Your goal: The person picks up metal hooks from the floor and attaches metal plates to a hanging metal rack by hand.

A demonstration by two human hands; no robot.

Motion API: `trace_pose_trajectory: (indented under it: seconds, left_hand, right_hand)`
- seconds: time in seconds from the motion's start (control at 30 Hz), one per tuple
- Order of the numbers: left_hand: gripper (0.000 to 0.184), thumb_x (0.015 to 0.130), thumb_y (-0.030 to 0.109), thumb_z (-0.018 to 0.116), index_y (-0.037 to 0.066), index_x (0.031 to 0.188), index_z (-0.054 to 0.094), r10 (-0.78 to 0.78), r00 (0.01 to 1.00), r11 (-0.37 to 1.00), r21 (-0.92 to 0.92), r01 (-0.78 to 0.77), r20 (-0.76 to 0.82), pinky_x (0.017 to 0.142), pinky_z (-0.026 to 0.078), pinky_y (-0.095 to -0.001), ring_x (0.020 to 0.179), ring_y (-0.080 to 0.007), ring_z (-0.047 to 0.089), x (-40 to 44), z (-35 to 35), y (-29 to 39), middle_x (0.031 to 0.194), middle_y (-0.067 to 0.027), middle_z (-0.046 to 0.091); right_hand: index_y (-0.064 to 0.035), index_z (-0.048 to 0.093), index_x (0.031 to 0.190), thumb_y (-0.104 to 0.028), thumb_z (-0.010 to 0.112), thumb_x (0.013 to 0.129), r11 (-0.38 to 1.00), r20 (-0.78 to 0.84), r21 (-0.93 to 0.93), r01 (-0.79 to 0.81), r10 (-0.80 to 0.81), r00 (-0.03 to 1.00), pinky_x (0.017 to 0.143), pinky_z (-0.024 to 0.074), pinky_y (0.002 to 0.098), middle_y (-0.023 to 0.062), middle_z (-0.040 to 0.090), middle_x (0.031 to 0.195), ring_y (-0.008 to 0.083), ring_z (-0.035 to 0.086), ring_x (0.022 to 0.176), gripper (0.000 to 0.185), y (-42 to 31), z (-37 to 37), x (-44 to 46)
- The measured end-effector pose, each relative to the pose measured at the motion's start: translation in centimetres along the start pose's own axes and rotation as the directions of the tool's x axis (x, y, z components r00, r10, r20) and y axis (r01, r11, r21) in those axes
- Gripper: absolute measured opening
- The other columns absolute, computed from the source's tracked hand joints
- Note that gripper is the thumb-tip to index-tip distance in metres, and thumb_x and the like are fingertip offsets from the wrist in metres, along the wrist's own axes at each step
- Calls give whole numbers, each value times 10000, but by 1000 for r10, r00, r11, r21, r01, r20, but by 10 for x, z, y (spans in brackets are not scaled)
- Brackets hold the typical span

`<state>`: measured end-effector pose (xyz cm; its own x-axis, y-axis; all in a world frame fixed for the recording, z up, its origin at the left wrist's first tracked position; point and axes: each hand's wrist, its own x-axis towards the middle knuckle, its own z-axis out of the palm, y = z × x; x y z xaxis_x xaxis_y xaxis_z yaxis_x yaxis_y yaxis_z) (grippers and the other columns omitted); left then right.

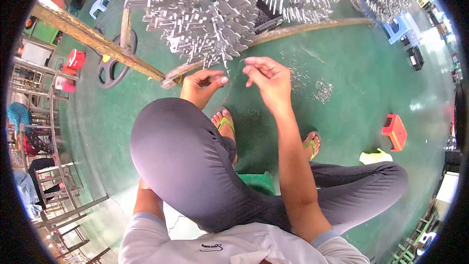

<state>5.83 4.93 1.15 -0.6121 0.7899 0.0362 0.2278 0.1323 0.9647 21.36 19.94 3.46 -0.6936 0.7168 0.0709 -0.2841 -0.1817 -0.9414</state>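
My left hand (202, 87) is curled with its thumb and index finger drawn close together, right by the lower tip of a hanging cluster of thin silvery metal pieces (210, 14). Any small part between those fingertips is too small to make out. Across a short gap, my right hand (268, 79) is raised in a loose pinch, its other fingers bent inward. Whatever its fingertips may hold cannot be made out either. The metal pieces hang in dense tiers above both hands.
A wooden frame (97, 36) runs around the hanging metal. Small loose metal bits (323, 91) lie scattered on the green floor. An orange stool (394, 132) stands to the right, and a blue stool (401, 28) farther back. A grey steering wheel (105, 71) is at left.
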Motion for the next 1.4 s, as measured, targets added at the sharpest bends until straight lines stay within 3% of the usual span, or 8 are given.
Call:
trace_pose_trajectory:
  seconds: [0.03,0.17,0.53,0.63,0.73,0.9,1.03,1.4]
  left_hand:
    - [144,918,65,773,-6,1043,770,-96,995,995,-31,98,39,731,562,-268,779,-119,685,-1,-3,8,855,-64,745]
    - [114,916,22,758,-21,1020,774,-51,965,960,-253,118,256,685,571,-275,783,-128,691,-7,-9,26,858,-71,731]
    - [152,925,-25,719,-25,1075,747,253,948,903,-400,-158,194,662,586,-312,777,-186,697,-6,-15,10,923,-109,691]
    - [74,940,-22,698,-33,1003,735,137,983,901,-428,-72,123,622,605,-349,742,-218,714,-10,-17,14,856,-113,695]
    - [67,931,-13,711,-24,992,737,67,995,885,-465,-23,77,615,619,-366,737,-224,723,-7,-25,17,847,-119,710]
    - [105,968,33,680,-46,1031,709,52,998,915,-400,-62,-35,719,654,-389,816,-253,749,3,-30,51,949,-153,743]
    - [140,962,15,685,-69,1072,666,152,988,912,-382,-151,-28,795,645,-355,893,-264,760,12,-34,74,986,-189,748]
    - [252,912,-10,745,-77,1150,696,72,991,956,-276,-102,-116,785,620,-312,849,-198,748,18,-27,80,954,-141,756]
  right_hand:
    - [46,689,1112,27,695,910,999,42,32,-4,3,999,628,563,256,81,738,947,105,672,757,203,-1,3,-1]
    - [33,619,1089,31,694,902,993,187,62,-100,87,978,592,539,264,100,726,902,117,661,700,202,-3,9,-8]
    - [19,603,1103,-42,758,883,962,320,-54,-268,271,908,577,526,284,85,719,848,120,639,671,276,-17,19,-13]
    - [9,623,1136,-117,814,846,931,-100,-326,162,-204,974,610,525,297,80,707,864,144,651,731,370,-4,33,-8]
    - [-16,661,1128,-177,856,800,724,-180,-652,225,-436,882,647,521,307,81,691,882,169,660,795,413,-18,37,1]
    - [-29,716,947,-99,790,821,717,-110,-600,354,-512,852,682,530,367,103,665,854,259,651,764,162,2,48,16]
    - [-42,657,853,-61,759,780,502,-24,-713,490,-716,698,680,522,429,105,623,821,315,620,773,127,10,59,15]
    - [-37,684,897,-28,774,747,527,-17,-686,501,-700,713,678,522,407,97,629,816,286,630,758,175,23,72,5]
